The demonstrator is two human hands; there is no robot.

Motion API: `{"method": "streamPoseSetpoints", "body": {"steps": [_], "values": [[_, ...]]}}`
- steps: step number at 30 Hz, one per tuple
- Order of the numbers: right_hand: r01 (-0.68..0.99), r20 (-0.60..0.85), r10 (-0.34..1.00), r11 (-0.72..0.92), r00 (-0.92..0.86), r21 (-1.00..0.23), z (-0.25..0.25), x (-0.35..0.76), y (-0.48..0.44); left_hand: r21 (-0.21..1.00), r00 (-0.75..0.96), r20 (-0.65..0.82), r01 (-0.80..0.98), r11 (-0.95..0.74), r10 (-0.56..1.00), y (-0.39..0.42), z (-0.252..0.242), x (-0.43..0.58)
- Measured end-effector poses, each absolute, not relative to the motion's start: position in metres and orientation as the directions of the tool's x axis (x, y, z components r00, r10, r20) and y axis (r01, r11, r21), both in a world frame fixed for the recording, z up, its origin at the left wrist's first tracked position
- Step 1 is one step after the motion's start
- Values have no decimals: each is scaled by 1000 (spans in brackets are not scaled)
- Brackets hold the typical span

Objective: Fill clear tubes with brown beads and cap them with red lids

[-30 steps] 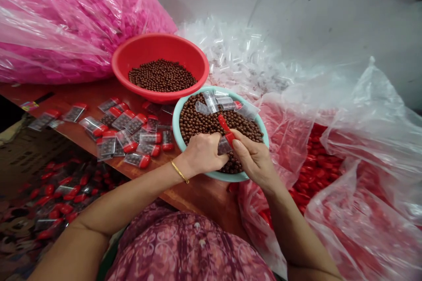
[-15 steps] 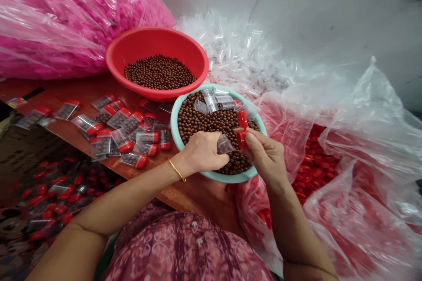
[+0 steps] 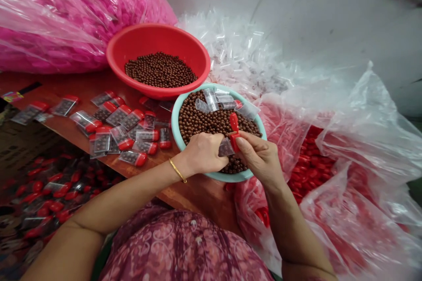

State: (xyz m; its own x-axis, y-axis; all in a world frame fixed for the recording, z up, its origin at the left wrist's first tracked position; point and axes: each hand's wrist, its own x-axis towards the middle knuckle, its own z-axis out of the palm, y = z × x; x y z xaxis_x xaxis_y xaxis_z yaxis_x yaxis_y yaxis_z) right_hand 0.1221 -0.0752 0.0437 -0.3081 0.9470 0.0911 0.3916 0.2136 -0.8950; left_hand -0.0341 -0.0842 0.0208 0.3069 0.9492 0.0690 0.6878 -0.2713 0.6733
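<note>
Over the light blue basin (image 3: 176,125) of brown balls (image 3: 198,120), my left hand (image 3: 204,151) is closed around a clear plastic tube (image 3: 225,147), its open end facing right. My right hand (image 3: 259,153) pinches a red flip-top cap (image 3: 234,134) between thumb and fingers, its lid standing up. The cap is right at the tube's mouth; whether it is seated on it I cannot tell. Several empty clear tubes (image 3: 211,100) lie on the balls at the basin's far side.
Behind stands a red basin (image 3: 154,35) of brown balls. Filled, red-capped tubes (image 3: 123,138) lie on the table (image 3: 211,202) at left, more in a carton (image 3: 56,193) below. Around are a pink bag (image 3: 82,13), clear tubes piled (image 3: 240,48) and a bag of red caps (image 3: 310,162).
My right hand has brought the red cap left and slightly down, from apart to the mouth of the tube. My left hand has stayed nearly in place.
</note>
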Motion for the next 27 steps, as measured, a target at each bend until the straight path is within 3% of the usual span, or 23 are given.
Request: {"method": "streamPoseSetpoints", "body": {"steps": [5, 12, 21, 27], "values": [[422, 100, 914, 276, -393, -864, 43, 126, -74, 680, 326, 79, 674, -290, 942, -83, 20, -34], [574, 148, 839, 476, -524, -667, 50, 128, -73, 683, 338, 85, 665, -301, 937, -84, 18, -34], [711, 336, 741, 663, -581, -232, 34, 126, -87, 616, 384, 35, 719, -322, 923, -87, 19, -32], [695, 249, 739, 673, -626, -252, 53, 122, -78, 686, 264, 39, 694, -218, 964, -82, 22, -34]]}}
